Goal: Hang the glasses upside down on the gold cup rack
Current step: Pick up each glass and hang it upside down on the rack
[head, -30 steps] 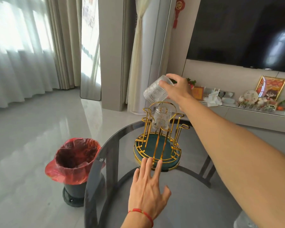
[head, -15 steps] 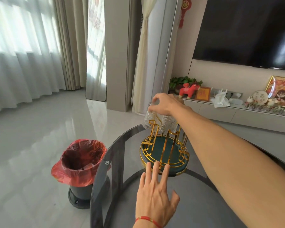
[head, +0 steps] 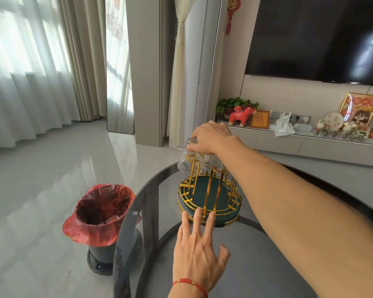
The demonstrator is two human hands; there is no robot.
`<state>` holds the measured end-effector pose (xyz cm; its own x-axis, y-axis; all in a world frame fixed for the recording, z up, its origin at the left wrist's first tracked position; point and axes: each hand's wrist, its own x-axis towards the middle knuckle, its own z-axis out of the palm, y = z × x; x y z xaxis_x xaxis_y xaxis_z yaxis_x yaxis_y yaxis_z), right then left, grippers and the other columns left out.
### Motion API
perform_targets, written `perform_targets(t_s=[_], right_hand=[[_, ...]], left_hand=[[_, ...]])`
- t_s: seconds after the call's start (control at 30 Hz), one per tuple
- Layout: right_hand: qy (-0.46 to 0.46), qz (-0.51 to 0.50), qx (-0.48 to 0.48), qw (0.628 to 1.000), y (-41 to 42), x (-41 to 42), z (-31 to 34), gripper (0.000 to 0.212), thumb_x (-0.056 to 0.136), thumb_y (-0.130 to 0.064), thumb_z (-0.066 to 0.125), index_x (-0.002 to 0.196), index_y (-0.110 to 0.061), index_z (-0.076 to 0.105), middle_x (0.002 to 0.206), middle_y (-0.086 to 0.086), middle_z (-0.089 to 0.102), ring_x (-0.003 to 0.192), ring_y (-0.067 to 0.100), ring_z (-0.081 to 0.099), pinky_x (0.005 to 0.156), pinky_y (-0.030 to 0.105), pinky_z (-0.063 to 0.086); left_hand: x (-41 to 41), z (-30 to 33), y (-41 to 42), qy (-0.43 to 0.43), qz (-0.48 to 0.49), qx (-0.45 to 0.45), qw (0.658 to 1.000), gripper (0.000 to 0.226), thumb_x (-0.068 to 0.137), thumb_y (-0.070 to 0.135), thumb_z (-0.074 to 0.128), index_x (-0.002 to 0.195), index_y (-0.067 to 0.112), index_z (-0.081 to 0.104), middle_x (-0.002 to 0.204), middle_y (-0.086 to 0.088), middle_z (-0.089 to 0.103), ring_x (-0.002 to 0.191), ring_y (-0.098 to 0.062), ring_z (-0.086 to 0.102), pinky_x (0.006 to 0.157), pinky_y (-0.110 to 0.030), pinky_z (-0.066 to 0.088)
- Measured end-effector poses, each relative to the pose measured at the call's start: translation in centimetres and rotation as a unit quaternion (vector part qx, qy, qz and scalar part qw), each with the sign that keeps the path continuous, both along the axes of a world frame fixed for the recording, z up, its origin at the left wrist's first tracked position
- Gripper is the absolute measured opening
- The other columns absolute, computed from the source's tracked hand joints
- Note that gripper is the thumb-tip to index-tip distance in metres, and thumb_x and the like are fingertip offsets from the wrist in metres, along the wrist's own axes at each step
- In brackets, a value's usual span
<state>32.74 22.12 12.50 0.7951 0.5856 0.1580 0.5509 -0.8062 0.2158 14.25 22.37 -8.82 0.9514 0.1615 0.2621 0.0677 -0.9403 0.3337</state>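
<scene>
The gold cup rack (head: 209,198) with a dark green base stands on the round dark glass table (head: 256,254). A clear ribbed glass (head: 186,161) hangs upside down over a peg on the rack's far left side, and my right hand (head: 211,137) grips its upturned bottom from above. A second clear glass (head: 213,163) hangs upside down just to its right, partly hidden by my right wrist. My left hand (head: 198,248) lies flat with fingers spread, its fingertips touching the rack's near rim.
A dark bin with a red bag (head: 99,214) stands on the floor left of the table. A low TV cabinet (head: 310,145) with ornaments runs along the back wall under a black screen (head: 317,37). Curtains hang at the left.
My right hand has brought the glass down from above the rack and turned it mouth-down over a peg. My left hand has stayed at the rack's base.
</scene>
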Motion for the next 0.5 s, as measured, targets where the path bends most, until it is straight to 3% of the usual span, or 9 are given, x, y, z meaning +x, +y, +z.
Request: perform_targets(t_s=[0.07,0.17,0.23,0.3,0.37,0.5], right_hand=[[-0.061,0.012,0.003,0.998,-0.4,-0.6,-0.8,0.051,0.097,-0.058,0.047,0.123,-0.021,0.071,0.125,0.011,0.068,0.125,0.032,0.054,0.104,0.054,0.037],[-0.093,0.027,0.063,0.993,-1.6,-1.9,-2.3,0.048,0.103,-0.045,0.038,0.130,-0.015,0.064,0.132,0.013,0.064,0.126,0.031,0.054,0.103,0.053,0.040],[-0.069,0.034,0.099,0.992,-2.6,-2.8,-2.9,0.048,0.106,-0.038,0.032,0.142,-0.016,0.055,0.149,0.014,0.055,0.139,0.031,0.046,0.112,0.052,0.036],[0.003,0.042,0.154,0.987,-3.5,-4.1,-2.7,0.053,0.108,-0.037,0.027,0.156,-0.020,0.042,0.168,0.011,0.034,0.156,0.030,0.024,0.125,0.055,0.020],[0.057,0.036,0.220,0.973,-5.1,-6.3,-2.1,0.054,0.109,-0.036,0.027,0.160,-0.022,0.036,0.173,0.008,0.025,0.160,0.027,0.015,0.126,0.055,0.014],[0.039,0.023,0.327,0.944,-10.6,-13.2,-2.3,0.045,0.105,-0.026,0.044,0.148,-0.019,0.053,0.158,0.004,0.048,0.146,0.025,0.041,0.117,0.047,0.036]], left_hand=[[-0.1,0.1,-0.1,0.002,0.000,0.010,1.000,0.085,0.084,0.068,0.027,0.159,0.037,0.004,0.172,-0.005,0.006,0.156,-0.039,-0.005,0.126,-0.048,0.005],[-0.3,-0.1,-0.1,0.003,0.004,0.023,1.000,0.085,0.084,0.069,0.023,0.160,0.034,0.006,0.171,-0.006,0.008,0.157,-0.038,-0.004,0.127,-0.047,0.007],[-0.3,-0.1,-0.2,0.001,0.006,0.026,1.000,0.084,0.085,0.067,0.027,0.160,0.033,0.010,0.171,-0.006,0.011,0.157,-0.036,-0.001,0.127,-0.045,0.009],[-0.2,-0.2,0.0,-0.003,0.008,0.027,1.000,0.083,0.086,0.066,0.031,0.160,0.032,0.014,0.170,-0.006,0.015,0.157,-0.034,0.002,0.126,-0.044,0.011],[-0.2,-0.3,0.0,-0.004,0.005,0.029,1.000,0.083,0.087,0.065,0.032,0.160,0.031,0.014,0.170,-0.008,0.016,0.157,-0.033,0.004,0.127,-0.044,0.015],[-0.6,-0.1,0.2,0.013,0.002,0.040,0.999,0.082,0.092,0.066,0.033,0.161,0.031,0.006,0.171,-0.009,0.012,0.157,-0.032,0.002,0.127,-0.047,0.018]])
